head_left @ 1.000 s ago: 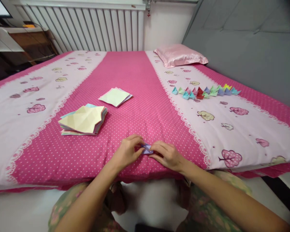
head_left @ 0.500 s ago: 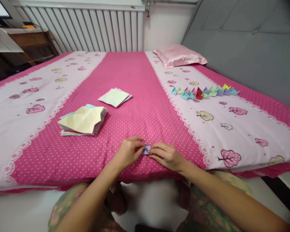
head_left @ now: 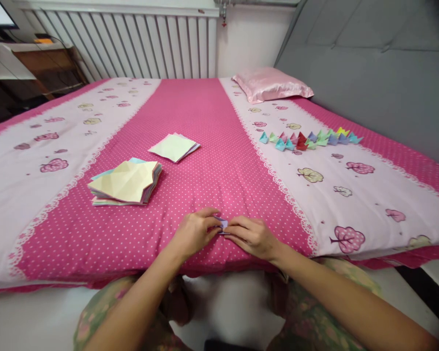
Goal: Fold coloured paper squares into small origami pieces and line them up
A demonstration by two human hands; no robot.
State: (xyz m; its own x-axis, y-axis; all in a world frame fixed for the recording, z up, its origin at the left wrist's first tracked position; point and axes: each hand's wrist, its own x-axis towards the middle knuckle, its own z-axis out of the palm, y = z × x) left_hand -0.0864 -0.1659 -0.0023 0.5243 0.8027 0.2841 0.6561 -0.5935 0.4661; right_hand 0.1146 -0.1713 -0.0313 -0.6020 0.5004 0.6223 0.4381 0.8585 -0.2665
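Between my two hands, at the near edge of the bed, is a small folded piece of purple paper. My left hand grips its left side, thumb and fingers closed on it. The right side is pinched by my right hand, with the fingertips close to those of the left. Much of the paper is hidden by fingers. To the left lies a thick stack of creased paper sheets, pale yellow on top. Behind it sits a thinner stack of square paper, pale green on top.
Several small folded paper figures in many colours stand in rows at the right of the bedspread. A pink pillow lies at the back right, by a grey headboard. A white radiator lines the far wall.
My left hand has shifted slightly to the right, its fingers covering more of the purple paper. My right hand stays nearly where it was.
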